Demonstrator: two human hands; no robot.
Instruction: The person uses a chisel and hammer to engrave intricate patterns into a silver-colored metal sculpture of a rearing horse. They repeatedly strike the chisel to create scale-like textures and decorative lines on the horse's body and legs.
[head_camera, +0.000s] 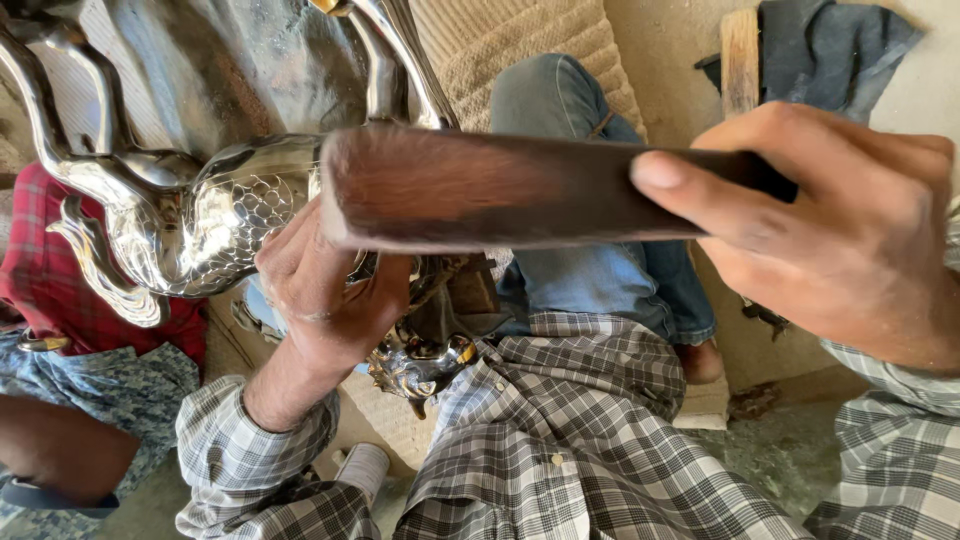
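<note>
A shiny silver-coloured ornate metal piece (200, 210) with fish-scale relief and curved scrolls fills the upper left. My left hand (325, 290) grips it from below, fingers wrapped around its lower part. My right hand (840, 235) holds one end of a dark brown flat wooden block (480, 185), raised level across the middle of the view, just above my left hand and the metal piece. The block looks motion-blurred. My checked shirt sleeves and my jeans-clad knee (570, 110) lie beneath.
At the left another person sits in a red checked cloth (60, 290) and a blue patterned garment (100, 400). A woven mat (520, 40), a wooden stick (740, 55) and a dark cloth (830, 45) lie on the pale concrete floor (780, 450).
</note>
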